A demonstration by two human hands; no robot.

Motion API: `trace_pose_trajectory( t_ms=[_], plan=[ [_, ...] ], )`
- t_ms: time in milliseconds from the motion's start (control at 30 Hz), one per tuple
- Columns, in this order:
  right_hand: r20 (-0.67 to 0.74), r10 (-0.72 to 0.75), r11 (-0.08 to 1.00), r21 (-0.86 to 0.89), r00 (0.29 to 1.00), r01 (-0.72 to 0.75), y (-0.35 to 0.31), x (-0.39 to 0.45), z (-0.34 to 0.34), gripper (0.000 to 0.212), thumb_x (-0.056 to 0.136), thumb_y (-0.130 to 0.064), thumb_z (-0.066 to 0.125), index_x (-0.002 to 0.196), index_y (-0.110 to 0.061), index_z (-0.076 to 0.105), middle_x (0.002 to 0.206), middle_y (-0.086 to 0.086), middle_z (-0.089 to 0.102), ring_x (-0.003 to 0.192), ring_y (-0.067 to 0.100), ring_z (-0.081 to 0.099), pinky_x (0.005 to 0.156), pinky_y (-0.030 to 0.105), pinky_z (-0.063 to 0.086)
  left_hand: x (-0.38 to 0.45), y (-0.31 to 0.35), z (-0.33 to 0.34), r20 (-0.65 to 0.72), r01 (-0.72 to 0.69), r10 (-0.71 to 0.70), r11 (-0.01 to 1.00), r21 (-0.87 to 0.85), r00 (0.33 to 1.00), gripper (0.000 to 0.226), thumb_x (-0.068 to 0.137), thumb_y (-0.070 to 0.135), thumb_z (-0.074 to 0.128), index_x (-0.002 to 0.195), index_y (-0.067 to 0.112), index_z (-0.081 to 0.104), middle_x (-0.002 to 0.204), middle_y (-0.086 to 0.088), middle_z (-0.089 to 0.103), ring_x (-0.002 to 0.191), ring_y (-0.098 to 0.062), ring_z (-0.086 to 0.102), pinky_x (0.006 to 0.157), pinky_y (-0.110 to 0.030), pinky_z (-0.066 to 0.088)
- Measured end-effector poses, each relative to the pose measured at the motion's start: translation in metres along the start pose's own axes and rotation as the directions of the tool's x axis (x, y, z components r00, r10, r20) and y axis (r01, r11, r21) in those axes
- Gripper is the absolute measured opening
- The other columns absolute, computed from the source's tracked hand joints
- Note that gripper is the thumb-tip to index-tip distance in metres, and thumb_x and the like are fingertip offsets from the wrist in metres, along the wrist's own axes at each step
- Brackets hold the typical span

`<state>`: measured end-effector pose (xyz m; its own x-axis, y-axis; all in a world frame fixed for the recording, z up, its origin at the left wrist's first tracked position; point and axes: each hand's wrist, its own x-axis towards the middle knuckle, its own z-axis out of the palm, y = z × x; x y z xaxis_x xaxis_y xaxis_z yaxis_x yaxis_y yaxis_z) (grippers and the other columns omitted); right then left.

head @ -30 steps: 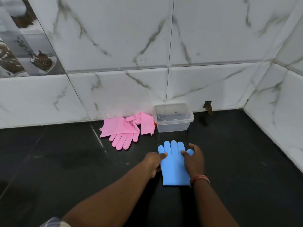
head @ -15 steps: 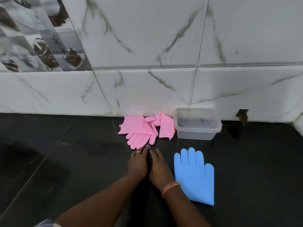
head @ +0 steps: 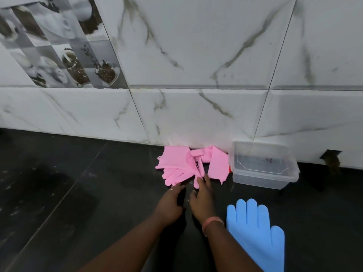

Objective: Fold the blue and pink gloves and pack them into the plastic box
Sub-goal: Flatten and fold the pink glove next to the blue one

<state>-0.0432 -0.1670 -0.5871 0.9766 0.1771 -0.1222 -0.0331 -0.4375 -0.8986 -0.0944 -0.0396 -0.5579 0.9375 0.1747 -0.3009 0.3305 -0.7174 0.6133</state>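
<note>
Room: black floor runs up to a white marble wall; some picture tiles sit in the upper left of the frame.
Pink gloves: pink gloves lie in a messy heap against the wall, near the middle of the frame, one partly over the other.
Box: plastic box stands just to the right of the pink heap, lid off, with nothing packed in it that I can see.
Blue glove: blue glove lies flat at the lower right, fingers pointing toward the wall, not folded.
Left hand: left hand reaches forward, fingers loose and a bit apart, tips at the nearest pink glove fingers, holding nothing.
Right hand: right hand is right beside it, fingers stretched out, tips on a pink glove finger; I cannot tell if it pinches it.
Step now: I think it is picking up one pink glove.
How to do it well: take only the top glove, pull it away from the heap, lay it flat, smooth it, then fold it small enough for the box.
</note>
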Motion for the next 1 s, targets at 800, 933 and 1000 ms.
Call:
trace_pose_trajectory(
  t_ms=[800, 933, 1000],
  plan=[
    [-0.140, -0.104, 0.836, 0.524, 0.985, 0.163, -0.140, -0.053, 0.018, 0.010, 0.086, -0.026, 0.074, 0.090, -0.022, 0.082, 0.094, -0.002, 0.080, 0.088, 0.007, 0.074, 0.076, 0.015, 0.054, -0.042, -0.041, -0.108, 0.188, 0.286, -0.364, 0.237, -0.929, 0.912, 0.021, 0.101, 0.019, 0.050, 0.092, 0.007, 0.065, 0.072, -0.008, 0.063, 0.052, -0.016, 0.051, 0.047, -0.022, 0.044],
    [0.201, -0.207, 0.895, 0.435, 0.958, 0.102, -0.160, -0.074, -0.002, 0.032, 0.078, -0.039, 0.079, 0.096, -0.013, 0.081, 0.100, 0.010, 0.078, 0.095, 0.021, 0.073, 0.081, 0.030, 0.060, -0.047, -0.052, -0.137, 0.676, 0.669, 0.085, 0.101, -0.737, 0.732, 0.097, 0.078, 0.080, 0.064, 0.120, -0.007, 0.070, 0.120, -0.024, 0.070, 0.113, -0.036, 0.066, 0.110, -0.048, 0.048],
    [0.279, -0.135, 0.888, 0.460, 0.951, -0.008, -0.156, -0.084, 0.000, 0.034, 0.076, -0.035, 0.082, 0.095, -0.006, 0.080, 0.098, 0.018, 0.077, 0.090, 0.023, 0.073, 0.077, 0.030, 0.058, -0.061, -0.049, -0.126, 0.736, 0.745, 0.204, 0.049, -0.666, 0.645, 0.082, 0.077, 0.068, 0.077, 0.122, 0.000, 0.067, 0.124, -0.018, 0.064, 0.120, -0.032, 0.058, 0.121, -0.042, 0.034]
  ],
)
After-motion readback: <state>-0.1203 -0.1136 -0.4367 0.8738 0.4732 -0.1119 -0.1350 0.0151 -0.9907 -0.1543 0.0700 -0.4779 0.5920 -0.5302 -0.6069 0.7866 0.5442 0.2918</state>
